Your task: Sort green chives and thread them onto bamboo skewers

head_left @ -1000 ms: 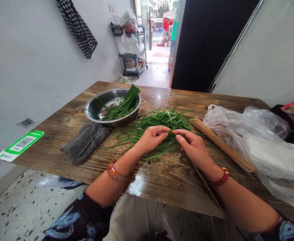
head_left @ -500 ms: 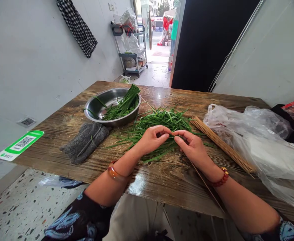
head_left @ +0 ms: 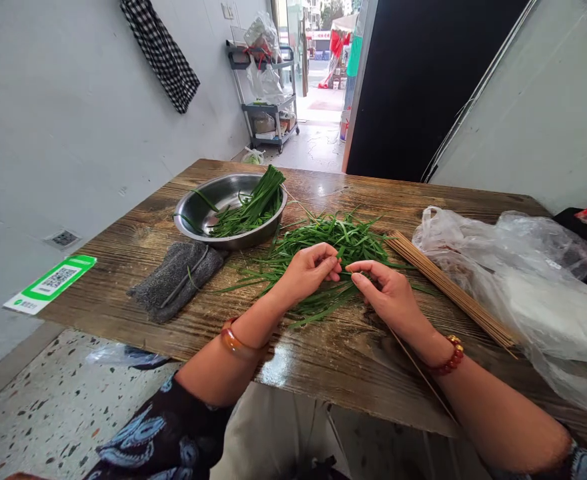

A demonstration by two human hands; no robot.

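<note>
Both my hands meet over a loose heap of garlic chives (head_left: 338,237) on the wooden table. My left hand (head_left: 316,270) is closed, its thumb and fingers pinching what looks like a chive leaf. Close by on its right, my right hand (head_left: 386,290) is closed around a thin bamboo skewer (head_left: 421,373), whose long end slants down toward the table's near edge. The skewer's upper end is hidden by the fingers. Beyond my left hand stands a steel basin (head_left: 186,230) with a bunch of chives (head_left: 261,203) leaning on its rim.
A bundle of bamboo skewers (head_left: 448,290) lies right of the heap, beside clear plastic bags (head_left: 478,247). At left are a dark grey mesh cloth (head_left: 173,283) and a green-and-white code card (head_left: 53,283). A cart (head_left: 263,107) stands past the wooden table (head_left: 123,247).
My left fingers have curled in and drawn slightly apart from the right fingertips. My right hand keeps the skewer. The whole view has shifted a little.
</note>
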